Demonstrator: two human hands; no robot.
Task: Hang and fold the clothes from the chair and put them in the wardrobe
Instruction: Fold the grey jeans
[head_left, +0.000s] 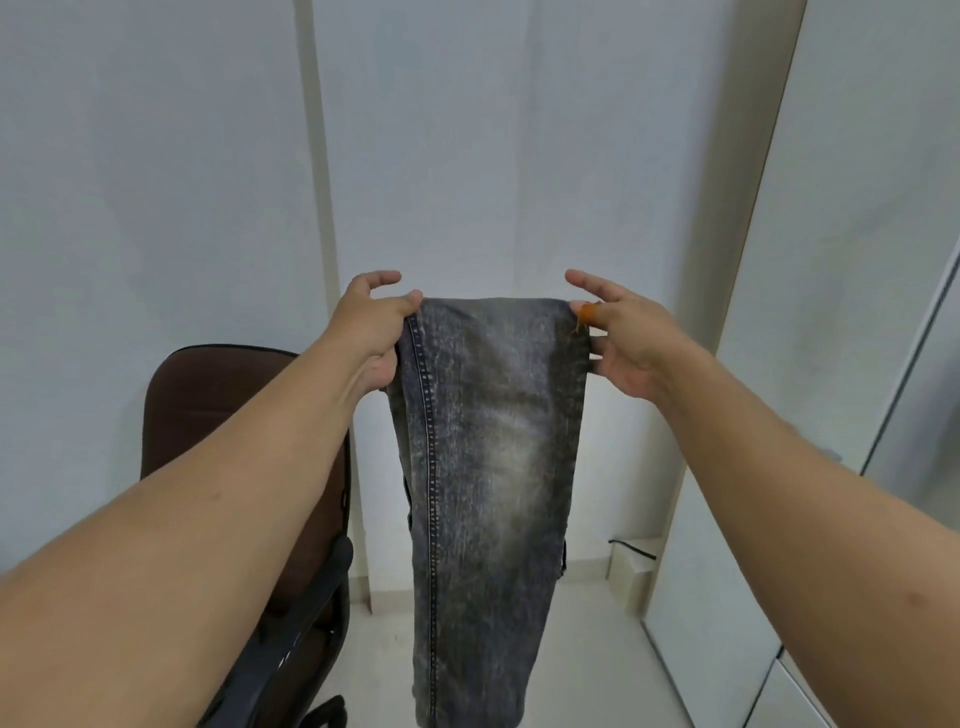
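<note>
A pair of faded grey jeans (488, 467) hangs straight down in front of me, folded lengthwise, with its lower end out of view at the bottom. My left hand (371, 332) pinches the top left corner between thumb and fingers. My right hand (621, 338) pinches the top right corner, where an orange thread shows. Both index fingers stick out above the cloth. The brown office chair (218, 415) stands at the lower left, partly behind my left arm. The white wardrobe door (810, 364) is at the right, shut.
White walls fill the background, with a corner pillar (327, 260) behind the chair. A black cable (631, 548) lies on the pale floor near the wall. The chair's dark armrest (306, 613) juts toward me at the lower left.
</note>
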